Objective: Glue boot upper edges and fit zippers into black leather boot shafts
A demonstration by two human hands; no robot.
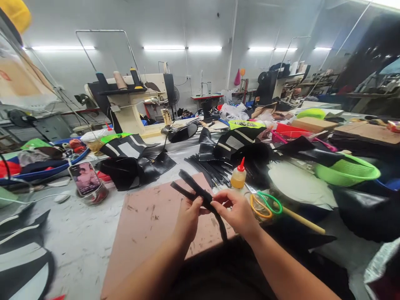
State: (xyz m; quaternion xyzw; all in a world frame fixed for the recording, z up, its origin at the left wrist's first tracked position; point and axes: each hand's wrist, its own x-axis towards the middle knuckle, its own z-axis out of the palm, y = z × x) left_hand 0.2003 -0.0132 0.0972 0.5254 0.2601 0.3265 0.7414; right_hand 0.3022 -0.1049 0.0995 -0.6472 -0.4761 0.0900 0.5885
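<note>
Between my two hands, over a pinkish board [146,225], I hold a black strip [195,183] that looks soft and has a second, thinner length beside it at the far end. My left hand [189,214] is closed around its middle, thumb on top. Thumb and fingers of my right hand [234,208] pinch the strip just to the right, and its tail hangs down below. Past the right hand stand a glue bottle [238,178] with a red tip and scissors [265,204] with orange and green handles. A bundle of thin black strips [215,168] lies behind the board.
A phone [84,178] leans in a glass holder at the left. Black leather pieces [137,166] lie behind the board. At the right are a green basket [350,171] and a wooden stick [303,220]. Farther back stands a sewing machine [131,108] with thread cones.
</note>
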